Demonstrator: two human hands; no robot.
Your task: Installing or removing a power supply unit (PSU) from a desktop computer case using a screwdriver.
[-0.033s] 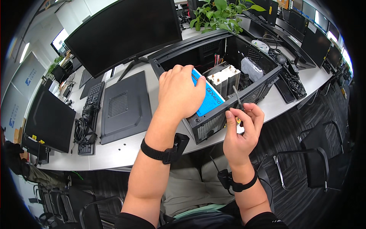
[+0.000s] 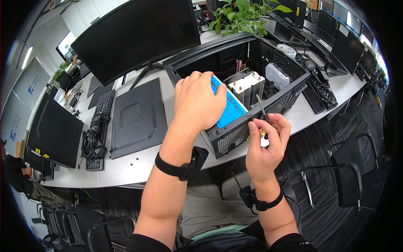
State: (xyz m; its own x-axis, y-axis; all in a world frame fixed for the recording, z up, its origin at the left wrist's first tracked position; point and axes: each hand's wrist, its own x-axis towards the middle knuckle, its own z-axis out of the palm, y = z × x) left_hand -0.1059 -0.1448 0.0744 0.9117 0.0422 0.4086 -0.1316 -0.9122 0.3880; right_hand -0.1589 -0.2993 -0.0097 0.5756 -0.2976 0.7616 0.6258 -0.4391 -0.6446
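Observation:
An open black computer case (image 2: 218, 145) lies on its side on the desk. In its near left corner sits a power supply (image 2: 231, 110) with a blue label. My left hand (image 2: 199, 101) lies over that unit, fingers curled across its far side and thumb on the label; the fingertips are hidden. At the near edge of the case, my right hand (image 2: 268, 143) is closed with thumb and forefinger pinched. It holds what looks like a screwdriver (image 2: 261, 105), its grey shaft slanting up over the case rim. A bit of yellow shows between the fingers. Beside the power supply stands a metal-finned cooler (image 2: 247, 85).
A black side panel (image 2: 142, 126) lies left of the case, near small dark bits (image 2: 134, 161). Further left are a keyboard (image 2: 103, 107) and bundled cables (image 2: 94, 140). A monitor (image 2: 138, 38) and a plant (image 2: 241, 17) stand behind. Chairs (image 2: 336, 168) are at right.

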